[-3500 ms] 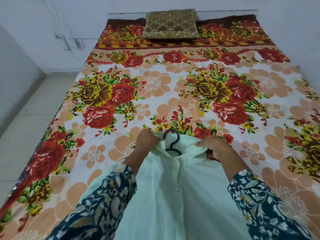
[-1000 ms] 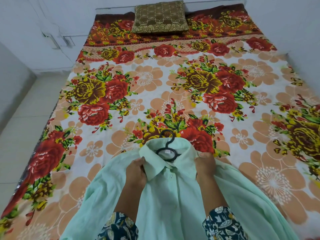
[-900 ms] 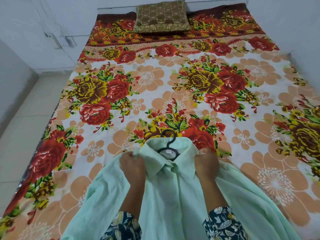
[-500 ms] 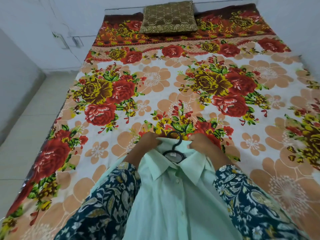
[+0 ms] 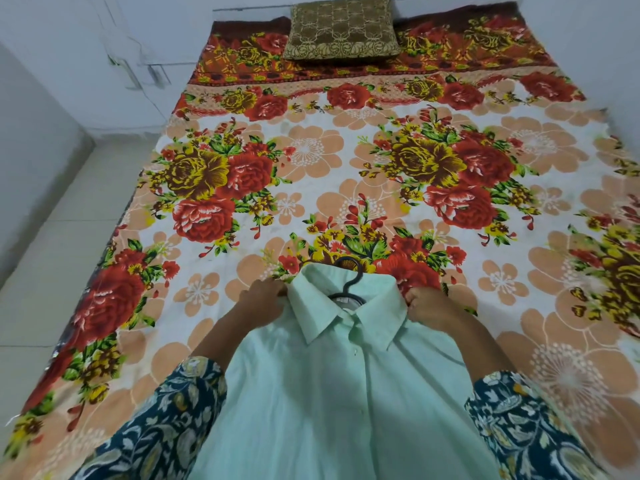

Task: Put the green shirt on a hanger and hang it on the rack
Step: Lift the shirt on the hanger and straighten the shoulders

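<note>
A pale green shirt (image 5: 332, 393) lies front up on the near part of the bed, its buttons fastened and its collar spread flat. A black hanger (image 5: 350, 281) sits inside it; only the hook and neck stick out of the collar. My left hand (image 5: 265, 299) pinches the shirt just left of the collar at the shoulder. My right hand (image 5: 427, 304) is closed on the shirt at the right end of the collar. No rack is in view.
The bed carries a floral sheet (image 5: 346, 168) in red, yellow and peach. A brown-gold cushion (image 5: 341, 27) lies at the head end. White walls stand behind and to the right. A tiled floor strip (image 5: 52, 258) runs along the bed's left side.
My hands moved from the shirt's chest up to the collar, then spread apart to its two ends. The collar now lies wider and flatter around the hanger's neck.
</note>
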